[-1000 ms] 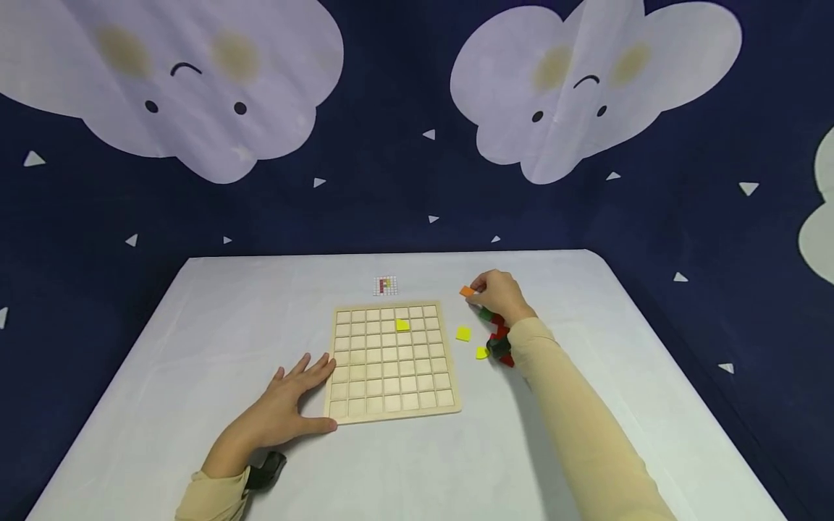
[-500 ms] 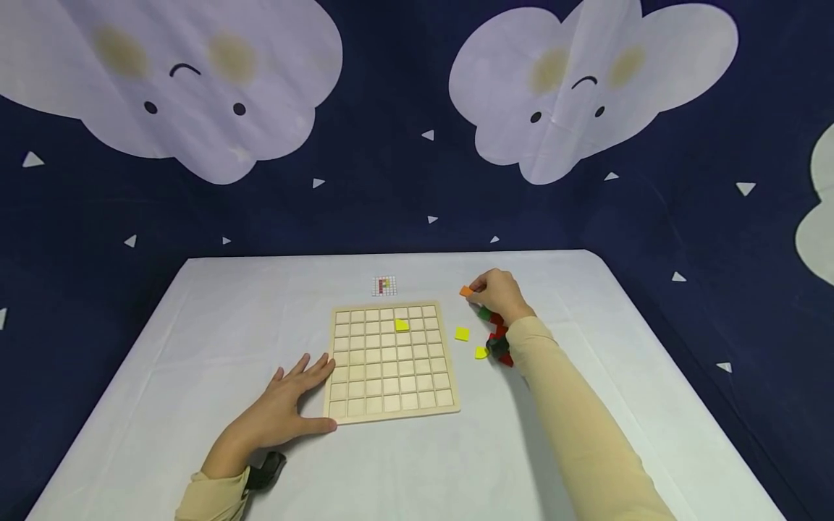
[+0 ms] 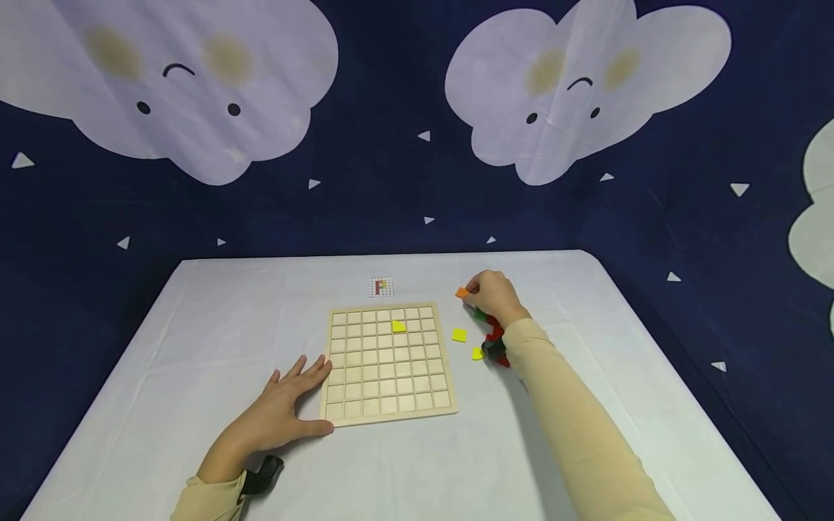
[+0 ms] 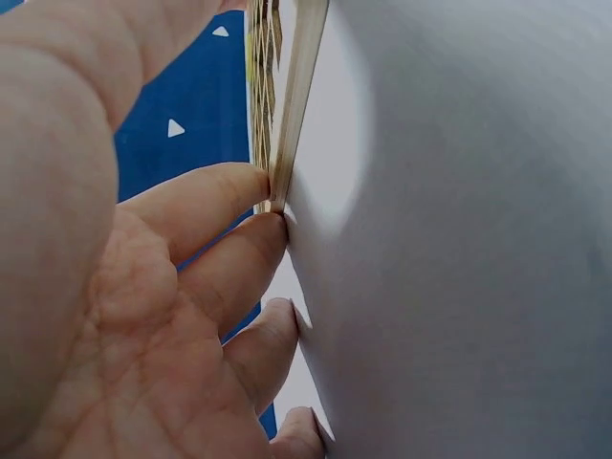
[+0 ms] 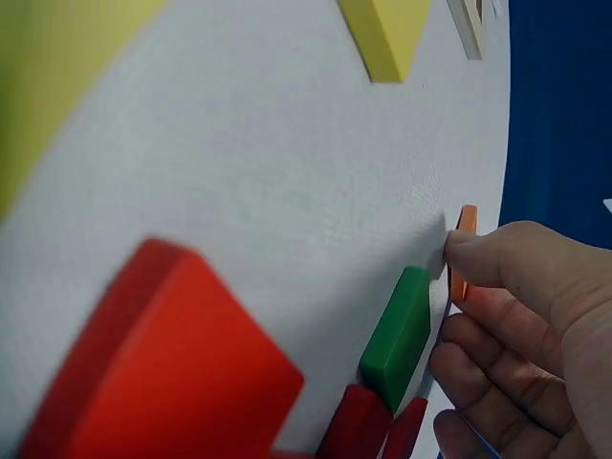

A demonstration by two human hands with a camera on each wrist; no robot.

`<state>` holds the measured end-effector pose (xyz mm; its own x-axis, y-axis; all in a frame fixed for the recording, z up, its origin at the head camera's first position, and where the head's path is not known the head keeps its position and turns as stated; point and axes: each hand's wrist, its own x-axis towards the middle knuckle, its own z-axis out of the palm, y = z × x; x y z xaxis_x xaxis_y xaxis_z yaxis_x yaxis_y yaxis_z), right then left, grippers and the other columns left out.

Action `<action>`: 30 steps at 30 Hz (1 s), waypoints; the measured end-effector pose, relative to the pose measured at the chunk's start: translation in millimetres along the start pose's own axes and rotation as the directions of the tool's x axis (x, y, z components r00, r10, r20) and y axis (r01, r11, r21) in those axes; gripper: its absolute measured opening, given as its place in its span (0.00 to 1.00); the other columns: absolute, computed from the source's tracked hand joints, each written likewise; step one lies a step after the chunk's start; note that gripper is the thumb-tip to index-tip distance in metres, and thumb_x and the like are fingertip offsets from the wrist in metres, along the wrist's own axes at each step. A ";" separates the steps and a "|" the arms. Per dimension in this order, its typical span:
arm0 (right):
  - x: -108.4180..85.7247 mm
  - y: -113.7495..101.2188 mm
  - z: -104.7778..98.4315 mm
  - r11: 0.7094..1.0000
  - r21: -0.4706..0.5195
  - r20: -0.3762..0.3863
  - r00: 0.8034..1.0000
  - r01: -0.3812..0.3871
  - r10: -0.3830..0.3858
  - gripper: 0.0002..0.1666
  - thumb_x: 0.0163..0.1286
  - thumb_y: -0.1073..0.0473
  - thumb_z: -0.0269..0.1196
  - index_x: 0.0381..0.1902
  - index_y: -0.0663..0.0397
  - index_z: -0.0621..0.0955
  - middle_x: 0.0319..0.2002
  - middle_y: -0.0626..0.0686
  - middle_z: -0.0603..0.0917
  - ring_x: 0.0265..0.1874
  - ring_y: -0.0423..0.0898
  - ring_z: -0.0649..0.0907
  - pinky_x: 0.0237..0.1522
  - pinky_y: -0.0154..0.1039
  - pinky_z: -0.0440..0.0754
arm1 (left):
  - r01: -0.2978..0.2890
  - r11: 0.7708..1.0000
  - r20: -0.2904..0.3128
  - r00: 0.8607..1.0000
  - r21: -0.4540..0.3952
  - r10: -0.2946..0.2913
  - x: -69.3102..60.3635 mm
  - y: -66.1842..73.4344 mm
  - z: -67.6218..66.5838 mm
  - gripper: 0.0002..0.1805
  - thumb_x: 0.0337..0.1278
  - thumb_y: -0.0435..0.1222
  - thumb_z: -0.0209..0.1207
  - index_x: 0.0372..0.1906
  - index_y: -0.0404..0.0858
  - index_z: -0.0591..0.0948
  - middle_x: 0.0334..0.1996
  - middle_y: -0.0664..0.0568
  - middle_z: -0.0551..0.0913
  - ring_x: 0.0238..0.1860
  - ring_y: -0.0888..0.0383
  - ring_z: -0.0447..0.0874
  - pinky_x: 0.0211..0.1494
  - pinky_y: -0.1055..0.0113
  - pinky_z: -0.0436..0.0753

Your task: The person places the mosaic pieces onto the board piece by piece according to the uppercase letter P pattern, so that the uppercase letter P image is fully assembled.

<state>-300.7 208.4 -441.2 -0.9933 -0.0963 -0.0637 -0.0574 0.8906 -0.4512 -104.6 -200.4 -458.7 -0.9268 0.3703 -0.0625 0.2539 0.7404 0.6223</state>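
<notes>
My left hand (image 3: pixel 275 411) lies with spread fingers along the left side of a pale wooden grid board (image 3: pixel 389 367). Its thumb touches the near left corner, and the left wrist view shows fingertips against the board's edge. One yellow tile (image 3: pixel 399 326) sits on the board's upper part. To the right of the board, my right hand (image 3: pixel 496 297) pinches an orange tile (image 5: pixel 468 222) between thumb and finger, at the table surface. A green tile (image 5: pixel 397 335) and several red tiles (image 5: pixel 172 359) lie beside that hand, partly hidden by the wrist in the head view.
Two loose yellow tiles lie between board and right forearm: a square one (image 3: pixel 459 335) and a smaller-looking one (image 3: pixel 478 353). A small printed grid card (image 3: pixel 381 287) lies beyond the board. A dark curtain (image 3: pixel 365 217) hangs behind the white table (image 3: pixel 228 318).
The head view has shifted slightly, so everything appears a little farther left. Both hands otherwise keep their places, with the orange tile still pinched in the right.
</notes>
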 end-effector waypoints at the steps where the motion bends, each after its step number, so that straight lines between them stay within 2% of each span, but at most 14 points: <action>1: -0.2 -0.4 0.2 1.000 -0.007 -0.002 1.000 0.005 -0.005 0.17 0.69 0.57 0.73 0.51 0.61 0.91 0.47 0.58 0.92 0.42 0.51 0.87 0.49 0.44 0.87 | 0.000 1.000 0.000 1.000 0.000 0.000 0.2 0.1 -0.1 0.58 0.46 0.55 0.82 0.81 0.38 0.69 0.83 0.42 0.64 0.86 0.27 0.49 0.78 0.16 0.43; 9: -0.4 -3.7 3.2 0.999 0.024 -0.020 0.999 0.046 -0.046 0.18 0.67 0.57 0.74 0.51 0.61 0.91 0.46 0.58 0.93 0.43 0.51 0.88 0.53 0.48 0.87 | 0.000 1.000 -0.003 1.000 0.009 0.000 0.8 0.0 0.0 0.58 0.46 0.55 0.81 0.82 0.38 0.69 0.84 0.42 0.64 0.86 0.27 0.49 0.78 0.17 0.43; 16: -1.3 -11.2 9.2 0.991 0.051 -0.040 0.992 0.124 -0.122 0.18 0.66 0.57 0.75 0.51 0.60 0.91 0.47 0.58 0.93 0.45 0.52 0.89 0.54 0.48 0.88 | 0.009 1.000 -0.003 1.000 0.010 -0.009 0.5 0.1 1.5 0.58 0.47 0.55 0.81 0.82 0.38 0.69 0.84 0.42 0.63 0.86 0.28 0.48 0.78 0.17 0.42; 24: -4.0 -29.9 13.9 0.979 0.064 -0.003 0.981 0.194 -0.194 0.18 0.67 0.56 0.75 0.52 0.58 0.91 0.48 0.57 0.92 0.47 0.51 0.88 0.56 0.49 0.87 | 0.009 1.000 -0.007 1.000 0.010 -0.009 0.6 0.0 3.0 0.58 0.46 0.55 0.81 0.82 0.38 0.69 0.84 0.42 0.64 0.86 0.27 0.48 0.78 0.17 0.42; 30: -7.8 -40.0 16.4 0.965 0.110 0.023 0.970 0.239 -0.242 0.17 0.67 0.57 0.74 0.51 0.58 0.91 0.49 0.56 0.92 0.48 0.50 0.88 0.57 0.48 0.87 | 0.007 1.000 -0.006 1.000 0.010 -0.007 1.3 -0.6 2.8 0.59 0.46 0.56 0.81 0.82 0.38 0.69 0.84 0.42 0.63 0.86 0.28 0.48 0.78 0.17 0.42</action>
<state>-289.0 166.2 -437.3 -0.9472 -0.3196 0.0270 -0.2814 0.7876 -0.5481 -105.2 -198.8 -461.3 -0.9301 0.3620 -0.0621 0.2503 0.7484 0.6142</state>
